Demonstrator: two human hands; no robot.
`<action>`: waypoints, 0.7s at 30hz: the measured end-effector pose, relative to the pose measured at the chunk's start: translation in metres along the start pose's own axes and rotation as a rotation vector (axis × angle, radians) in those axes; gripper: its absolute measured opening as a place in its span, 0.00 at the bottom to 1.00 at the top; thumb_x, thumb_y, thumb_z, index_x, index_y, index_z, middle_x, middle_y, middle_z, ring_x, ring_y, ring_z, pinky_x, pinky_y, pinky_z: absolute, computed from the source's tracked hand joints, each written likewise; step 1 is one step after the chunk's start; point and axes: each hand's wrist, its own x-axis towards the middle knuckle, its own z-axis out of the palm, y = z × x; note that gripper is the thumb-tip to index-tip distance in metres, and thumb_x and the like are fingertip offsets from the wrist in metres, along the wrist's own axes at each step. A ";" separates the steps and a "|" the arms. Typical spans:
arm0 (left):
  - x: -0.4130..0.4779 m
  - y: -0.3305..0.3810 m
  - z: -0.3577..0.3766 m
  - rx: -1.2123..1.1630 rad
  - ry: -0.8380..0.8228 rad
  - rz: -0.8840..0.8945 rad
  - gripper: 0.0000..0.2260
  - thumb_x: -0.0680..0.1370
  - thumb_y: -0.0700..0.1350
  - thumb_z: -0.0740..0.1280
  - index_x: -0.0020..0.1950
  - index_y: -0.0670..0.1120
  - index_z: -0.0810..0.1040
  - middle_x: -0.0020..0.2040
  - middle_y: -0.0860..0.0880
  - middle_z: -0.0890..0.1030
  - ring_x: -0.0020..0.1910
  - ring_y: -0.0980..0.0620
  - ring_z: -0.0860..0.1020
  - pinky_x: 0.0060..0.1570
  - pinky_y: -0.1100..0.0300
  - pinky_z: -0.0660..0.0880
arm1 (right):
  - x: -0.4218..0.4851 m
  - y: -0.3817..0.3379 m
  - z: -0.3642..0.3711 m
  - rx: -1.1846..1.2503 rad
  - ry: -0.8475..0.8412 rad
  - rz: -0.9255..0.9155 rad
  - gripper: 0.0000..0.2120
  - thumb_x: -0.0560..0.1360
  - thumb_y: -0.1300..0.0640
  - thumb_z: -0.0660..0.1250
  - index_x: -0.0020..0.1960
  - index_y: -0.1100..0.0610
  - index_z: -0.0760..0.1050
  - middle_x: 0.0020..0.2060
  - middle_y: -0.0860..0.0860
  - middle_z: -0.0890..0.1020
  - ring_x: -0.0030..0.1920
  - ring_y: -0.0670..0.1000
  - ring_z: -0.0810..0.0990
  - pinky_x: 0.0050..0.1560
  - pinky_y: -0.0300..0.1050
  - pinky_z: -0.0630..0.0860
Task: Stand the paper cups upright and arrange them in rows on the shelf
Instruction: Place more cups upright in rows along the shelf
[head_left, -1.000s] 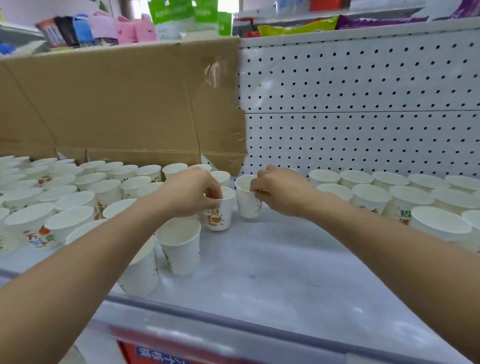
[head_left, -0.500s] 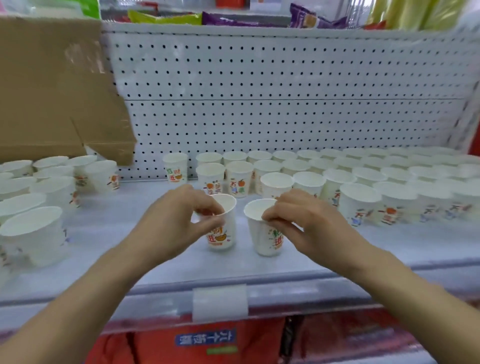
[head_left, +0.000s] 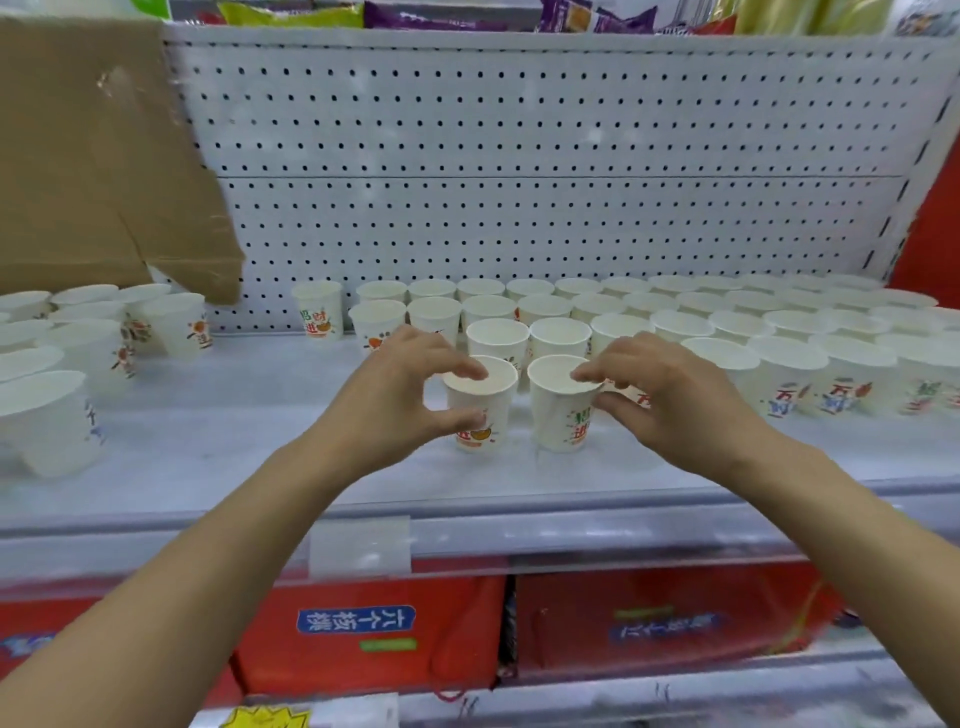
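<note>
Hands (head_left: 389, 400) (head_left: 670, 400) pinch two cups (head_left: 496, 410) (head_left: 556, 415) — upright (side by side).

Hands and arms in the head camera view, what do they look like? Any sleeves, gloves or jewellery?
The left hand and right hand are bare: no gloves, rings, watch or bracelet show. The left forearm and right forearm are bare too, with no sleeve in view out to the frame edges.

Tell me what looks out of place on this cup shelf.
One paper cup stands alone by the pegboard, left of the tidy rows. The cups at far left sit in a loose, uneven cluster. A creased cardboard sheet leans behind them.
</note>
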 end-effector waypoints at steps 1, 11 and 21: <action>-0.002 -0.003 -0.003 0.019 0.004 0.000 0.17 0.67 0.52 0.77 0.54 0.54 0.82 0.51 0.57 0.79 0.56 0.56 0.69 0.56 0.58 0.69 | 0.001 0.002 0.000 -0.016 -0.003 -0.012 0.10 0.71 0.62 0.73 0.51 0.53 0.82 0.43 0.47 0.81 0.43 0.54 0.76 0.37 0.49 0.75; 0.014 0.010 0.008 -0.007 -0.020 0.003 0.03 0.74 0.47 0.73 0.46 0.52 0.84 0.41 0.58 0.77 0.44 0.56 0.74 0.48 0.52 0.75 | 0.006 0.007 0.003 -0.025 0.001 -0.027 0.07 0.72 0.60 0.72 0.49 0.53 0.82 0.38 0.47 0.79 0.43 0.52 0.73 0.36 0.49 0.73; 0.022 0.009 0.018 -0.048 -0.008 -0.067 0.05 0.73 0.52 0.73 0.47 0.55 0.83 0.49 0.57 0.80 0.51 0.57 0.71 0.53 0.53 0.74 | 0.001 0.020 0.001 -0.101 0.029 -0.034 0.05 0.70 0.60 0.74 0.46 0.53 0.82 0.39 0.48 0.81 0.42 0.55 0.75 0.40 0.45 0.68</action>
